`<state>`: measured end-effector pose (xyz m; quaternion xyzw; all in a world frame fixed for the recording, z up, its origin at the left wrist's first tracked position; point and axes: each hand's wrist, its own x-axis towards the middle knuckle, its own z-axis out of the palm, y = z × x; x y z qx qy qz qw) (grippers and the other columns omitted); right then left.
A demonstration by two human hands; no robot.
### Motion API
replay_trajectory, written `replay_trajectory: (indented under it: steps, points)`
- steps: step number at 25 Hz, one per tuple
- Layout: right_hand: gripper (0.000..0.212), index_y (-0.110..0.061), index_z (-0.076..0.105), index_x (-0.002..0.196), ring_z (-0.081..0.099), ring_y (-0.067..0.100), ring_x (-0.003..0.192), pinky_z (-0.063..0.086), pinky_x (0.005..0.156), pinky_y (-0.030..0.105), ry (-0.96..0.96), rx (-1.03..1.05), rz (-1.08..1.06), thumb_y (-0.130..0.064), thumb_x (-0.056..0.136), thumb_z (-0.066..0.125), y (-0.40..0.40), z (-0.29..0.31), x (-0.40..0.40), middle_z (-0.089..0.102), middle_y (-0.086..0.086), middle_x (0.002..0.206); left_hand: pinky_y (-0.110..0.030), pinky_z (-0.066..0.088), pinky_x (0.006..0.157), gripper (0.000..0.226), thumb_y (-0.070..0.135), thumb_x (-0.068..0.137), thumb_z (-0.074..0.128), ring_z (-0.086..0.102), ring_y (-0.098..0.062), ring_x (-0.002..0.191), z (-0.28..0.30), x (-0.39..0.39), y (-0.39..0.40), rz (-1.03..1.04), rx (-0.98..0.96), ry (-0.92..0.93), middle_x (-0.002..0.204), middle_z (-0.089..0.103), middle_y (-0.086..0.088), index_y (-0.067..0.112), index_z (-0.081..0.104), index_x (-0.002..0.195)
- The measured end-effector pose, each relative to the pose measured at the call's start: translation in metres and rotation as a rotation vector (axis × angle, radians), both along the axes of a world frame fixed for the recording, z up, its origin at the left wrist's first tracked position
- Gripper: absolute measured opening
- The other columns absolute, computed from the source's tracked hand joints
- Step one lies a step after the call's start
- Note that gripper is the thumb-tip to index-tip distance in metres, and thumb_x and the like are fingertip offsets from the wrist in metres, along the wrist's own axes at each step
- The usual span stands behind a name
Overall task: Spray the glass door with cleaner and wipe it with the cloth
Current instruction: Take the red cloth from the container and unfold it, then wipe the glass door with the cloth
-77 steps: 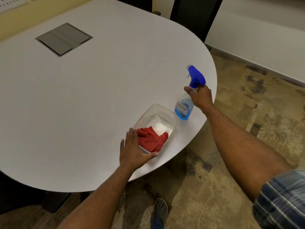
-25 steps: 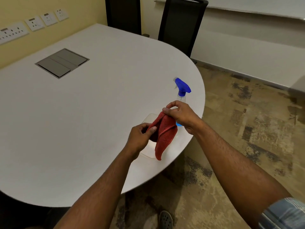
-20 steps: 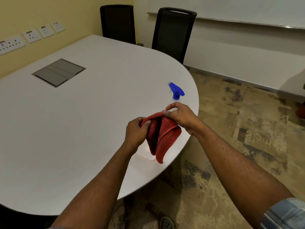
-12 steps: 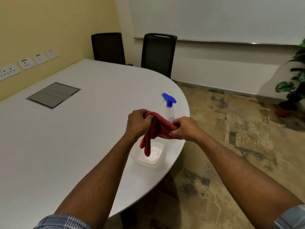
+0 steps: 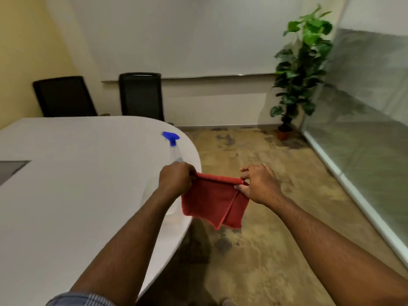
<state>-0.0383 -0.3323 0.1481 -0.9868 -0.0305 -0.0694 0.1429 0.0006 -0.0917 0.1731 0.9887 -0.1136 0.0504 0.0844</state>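
Observation:
A red cloth point(image 5: 212, 200) hangs stretched between both hands, past the table's rounded end and above the floor. My left hand point(image 5: 175, 178) grips its left top corner and my right hand point(image 5: 258, 183) pinches its right top corner. The spray bottle point(image 5: 173, 143), clear with a blue trigger head, stands on the white table point(image 5: 77, 184) just behind my left hand, its lower part hidden by that hand. The glass door or wall point(image 5: 364, 120), frosted in its lower band, runs along the right side of the room.
Two black chairs point(image 5: 141, 96) stand behind the table's far edge. A potted plant point(image 5: 298, 69) fills the corner next to the glass. A grey cable hatch point(image 5: 12, 167) is set in the tabletop at the left. Patterned floor point(image 5: 254, 151) lies between table and glass.
The cloth was lifted out of the clear tray and is now spread out flat between both hands. My view has swung up and to the right, bringing the plant and glass into sight.

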Motion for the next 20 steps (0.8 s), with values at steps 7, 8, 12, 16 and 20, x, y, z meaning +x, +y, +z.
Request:
replay_trajectory:
  steps: [7,8,12,16,20]
  points:
    - [0.027,-0.034,0.073,0.105,0.022,0.016,0.145,0.004,0.121,0.040,-0.001,0.034,-0.311,-0.050,0.084,0.068,-0.110,-0.008,-0.148,0.034,-0.009,0.156,-0.036,0.044,0.081,0.027,0.024,0.094,0.048,0.067,-0.026,0.086,-0.016,-0.068,-0.155,-0.332,0.008,-0.244,0.091,0.072,-0.001,0.028,0.072,0.106]
    - [0.027,-0.033,0.074,0.104,0.019,0.016,0.147,0.002,0.122,0.040,-0.012,0.036,-0.350,-0.049,0.084,0.067,-0.122,-0.008,-0.170,0.030,-0.008,0.158,-0.036,0.048,0.080,0.027,0.024,0.095,0.045,0.068,-0.027,0.084,-0.013,-0.081,-0.181,-0.354,-0.050,-0.200,0.090,0.073,-0.002,0.028,0.070,0.105]
    - [0.026,-0.031,0.074,0.099,0.008,0.017,0.150,-0.003,0.121,0.038,-0.018,-0.014,-0.448,-0.050,0.084,0.067,-0.170,-0.013,-0.257,0.018,-0.006,0.163,-0.036,0.053,0.083,0.033,0.021,0.090,0.049,0.067,-0.030,0.100,0.000,-0.134,-0.296,-0.496,-0.342,0.059,0.105,0.074,-0.005,0.030,0.071,0.114]
    - [0.031,-0.029,0.075,0.102,0.016,0.018,0.148,0.002,0.121,0.040,-0.007,0.009,-0.517,-0.051,0.084,0.064,-0.226,-0.018,-0.339,0.028,-0.005,0.159,-0.031,0.053,0.090,0.032,0.030,0.085,0.051,0.068,-0.018,0.101,0.010,-0.211,-0.416,-0.710,-0.541,0.368,0.106,0.075,0.003,0.027,0.074,0.107]
    - [0.035,-0.024,0.075,0.096,0.040,0.023,0.136,0.027,0.113,0.036,-0.024,0.079,-0.567,-0.054,0.083,0.064,-0.293,-0.014,-0.426,0.052,0.003,0.142,-0.029,0.057,0.084,0.008,0.032,0.082,0.072,0.070,-0.009,0.089,0.020,-0.303,-0.525,-0.857,-0.615,0.469,0.090,0.076,0.008,0.026,0.075,0.086]
